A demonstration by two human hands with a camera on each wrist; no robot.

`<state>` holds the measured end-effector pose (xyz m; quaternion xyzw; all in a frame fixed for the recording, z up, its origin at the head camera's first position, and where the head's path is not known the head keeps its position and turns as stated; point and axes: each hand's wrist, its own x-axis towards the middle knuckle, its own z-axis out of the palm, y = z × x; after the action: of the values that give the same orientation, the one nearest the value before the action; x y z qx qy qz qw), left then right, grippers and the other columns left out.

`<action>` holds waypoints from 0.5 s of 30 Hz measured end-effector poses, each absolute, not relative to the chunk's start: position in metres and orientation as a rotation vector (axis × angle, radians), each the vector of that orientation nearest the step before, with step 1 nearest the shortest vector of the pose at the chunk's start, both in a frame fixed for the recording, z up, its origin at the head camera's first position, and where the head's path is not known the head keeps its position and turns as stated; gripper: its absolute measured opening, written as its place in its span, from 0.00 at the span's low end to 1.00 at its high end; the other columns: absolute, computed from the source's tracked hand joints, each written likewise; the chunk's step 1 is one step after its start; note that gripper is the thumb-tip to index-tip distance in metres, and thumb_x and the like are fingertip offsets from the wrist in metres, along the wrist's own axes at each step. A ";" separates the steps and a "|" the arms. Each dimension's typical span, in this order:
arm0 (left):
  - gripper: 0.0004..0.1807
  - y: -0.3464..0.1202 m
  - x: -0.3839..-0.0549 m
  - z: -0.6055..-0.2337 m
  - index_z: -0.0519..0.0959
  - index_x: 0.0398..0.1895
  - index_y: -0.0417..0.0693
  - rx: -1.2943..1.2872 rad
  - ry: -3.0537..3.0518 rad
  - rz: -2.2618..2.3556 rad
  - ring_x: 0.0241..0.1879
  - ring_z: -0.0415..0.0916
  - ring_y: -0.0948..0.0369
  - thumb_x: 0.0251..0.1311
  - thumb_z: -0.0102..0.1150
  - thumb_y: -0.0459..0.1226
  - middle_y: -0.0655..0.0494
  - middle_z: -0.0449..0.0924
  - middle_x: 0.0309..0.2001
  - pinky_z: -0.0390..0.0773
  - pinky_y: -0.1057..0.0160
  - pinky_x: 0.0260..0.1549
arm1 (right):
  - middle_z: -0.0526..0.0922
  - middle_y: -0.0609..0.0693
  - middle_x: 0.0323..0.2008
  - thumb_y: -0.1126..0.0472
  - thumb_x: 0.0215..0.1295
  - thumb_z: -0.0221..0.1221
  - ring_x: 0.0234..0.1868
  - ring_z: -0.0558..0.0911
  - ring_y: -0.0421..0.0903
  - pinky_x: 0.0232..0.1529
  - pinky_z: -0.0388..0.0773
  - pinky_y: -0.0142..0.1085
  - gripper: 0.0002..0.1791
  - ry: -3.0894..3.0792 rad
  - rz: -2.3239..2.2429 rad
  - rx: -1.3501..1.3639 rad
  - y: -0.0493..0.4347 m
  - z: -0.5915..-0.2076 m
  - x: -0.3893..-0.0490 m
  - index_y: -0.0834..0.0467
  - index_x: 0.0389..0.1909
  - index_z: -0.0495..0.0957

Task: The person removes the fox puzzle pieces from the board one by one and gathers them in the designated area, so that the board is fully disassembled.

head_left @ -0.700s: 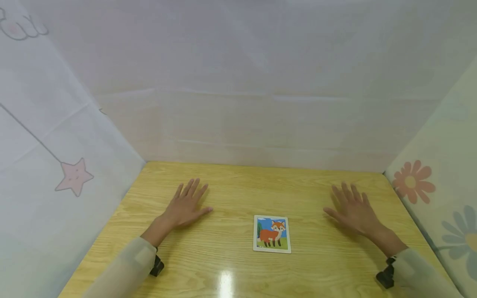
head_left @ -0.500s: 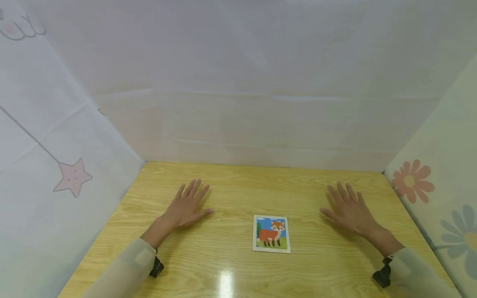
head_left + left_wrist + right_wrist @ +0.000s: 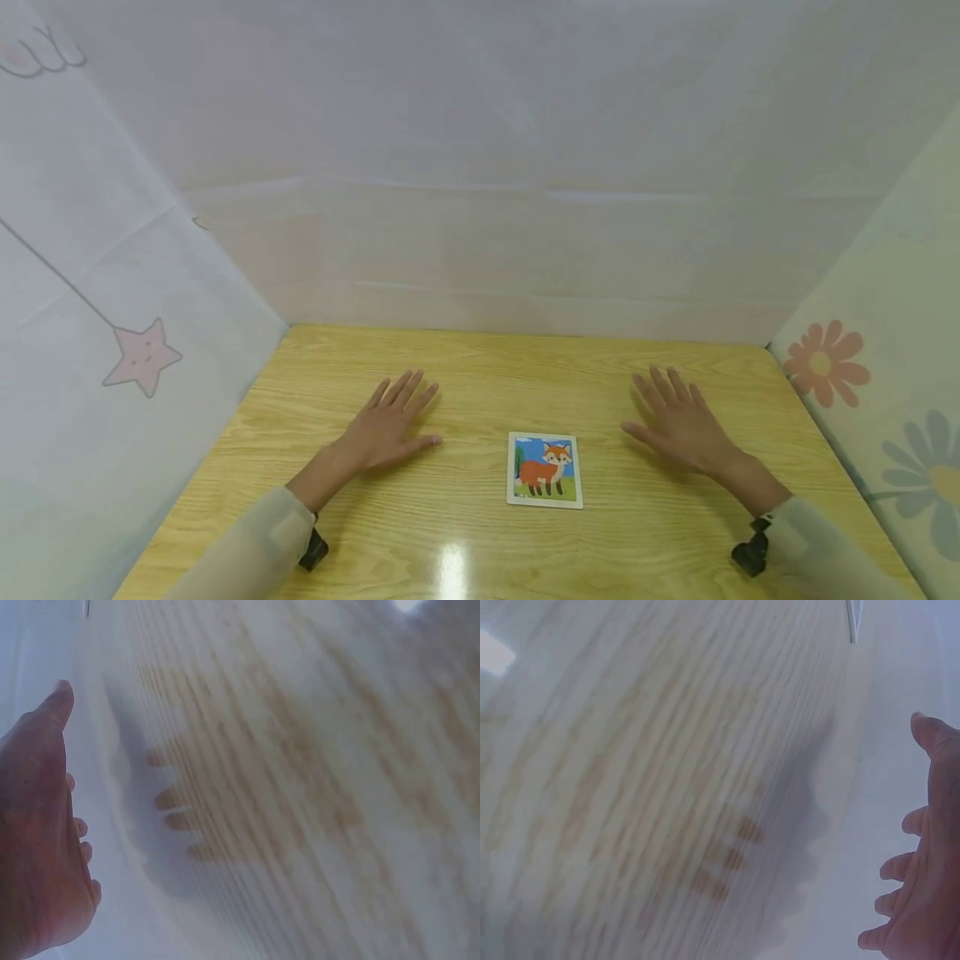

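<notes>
A square picture of a fox (image 3: 545,469) with a white border lies flat on the wooden table (image 3: 450,367), between the two hands. My left hand (image 3: 385,431) is to its left, fingers straight and spread, holding nothing. To the right of the picture my right hand (image 3: 681,423) hovers the same way, palm down with fingers apart. In the left wrist view the left hand (image 3: 37,832) shows above the tabletop, its shadow beneath. The right wrist view has the right hand (image 3: 930,862) at the right edge, also over its shadow.
White cloth walls (image 3: 480,167) enclose the table at the back and sides. The left one carries a pink star (image 3: 142,357), the right one printed flowers (image 3: 827,363). A glare spot (image 3: 453,571) lies near the front. Black straps with small devices sit on both wrists.
Both hands have moved inward toward the picture, the right one farther to the left and the left one slightly right and nearer. The picture stays in place on the table.
</notes>
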<state>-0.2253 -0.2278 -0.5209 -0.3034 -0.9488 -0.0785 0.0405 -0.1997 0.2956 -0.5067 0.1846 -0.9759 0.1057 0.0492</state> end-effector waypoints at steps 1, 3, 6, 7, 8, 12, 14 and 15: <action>0.50 -0.227 -0.224 -0.521 0.59 0.85 0.48 -0.934 -2.913 -0.215 0.84 0.45 0.40 0.72 0.46 0.71 0.37 0.50 0.84 0.46 0.33 0.79 | 0.51 0.70 0.82 0.39 0.75 0.61 0.80 0.51 0.76 0.73 0.50 0.76 0.48 -2.974 0.315 0.569 0.294 -0.507 -0.200 0.60 0.84 0.55; 0.50 -0.224 -0.223 -0.523 0.58 0.85 0.49 -0.957 -2.911 -0.195 0.84 0.45 0.40 0.72 0.47 0.71 0.37 0.50 0.84 0.47 0.33 0.79 | 0.51 0.70 0.82 0.39 0.74 0.62 0.80 0.51 0.76 0.73 0.51 0.76 0.49 -2.961 0.313 0.588 0.289 -0.506 -0.200 0.60 0.84 0.55; 0.50 -0.220 -0.219 -0.523 0.59 0.85 0.49 -0.997 -2.901 -0.184 0.83 0.46 0.40 0.72 0.48 0.71 0.37 0.51 0.84 0.50 0.33 0.79 | 0.52 0.70 0.82 0.40 0.74 0.63 0.80 0.51 0.75 0.74 0.51 0.76 0.48 -2.948 0.332 0.616 0.283 -0.504 -0.199 0.60 0.84 0.55; 0.50 -0.218 -0.218 -0.523 0.59 0.85 0.49 -1.013 -2.895 -0.186 0.83 0.47 0.40 0.72 0.48 0.70 0.37 0.51 0.84 0.50 0.33 0.79 | 0.52 0.70 0.82 0.40 0.74 0.63 0.81 0.51 0.75 0.74 0.51 0.76 0.48 -2.944 0.343 0.625 0.280 -0.503 -0.198 0.60 0.84 0.55; 0.49 -0.216 -0.216 -0.522 0.59 0.84 0.48 -1.032 -2.887 -0.206 0.83 0.47 0.39 0.72 0.48 0.70 0.36 0.52 0.83 0.51 0.33 0.78 | 0.53 0.70 0.82 0.41 0.74 0.63 0.80 0.52 0.75 0.74 0.51 0.76 0.48 -2.937 0.353 0.637 0.278 -0.502 -0.198 0.60 0.84 0.56; 0.50 -0.208 -0.210 -0.519 0.58 0.85 0.49 -1.087 -2.876 -0.204 0.83 0.48 0.40 0.73 0.45 0.71 0.38 0.51 0.84 0.50 0.35 0.79 | 0.54 0.69 0.82 0.42 0.74 0.64 0.80 0.53 0.75 0.73 0.53 0.75 0.48 -2.920 0.392 0.685 0.270 -0.500 -0.196 0.60 0.84 0.56; 0.49 -0.205 -0.207 -0.517 0.57 0.85 0.49 -1.116 -2.870 -0.193 0.83 0.48 0.41 0.73 0.45 0.71 0.38 0.51 0.84 0.50 0.35 0.79 | 0.54 0.69 0.82 0.42 0.74 0.64 0.81 0.52 0.74 0.74 0.52 0.74 0.48 -2.922 0.412 0.709 0.266 -0.500 -0.195 0.60 0.84 0.56; 0.49 -0.204 -0.206 -0.517 0.57 0.85 0.49 -1.132 -2.868 -0.176 0.83 0.49 0.41 0.73 0.45 0.71 0.39 0.50 0.84 0.50 0.36 0.79 | 0.54 0.68 0.82 0.42 0.74 0.64 0.81 0.52 0.74 0.74 0.52 0.74 0.48 -2.924 0.424 0.720 0.264 -0.499 -0.195 0.59 0.84 0.55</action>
<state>-0.2065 -0.2040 -0.5173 -0.3663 -0.9284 -0.0569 0.0268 -0.1952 0.2640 -0.4995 0.2364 -0.9603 0.1394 0.0500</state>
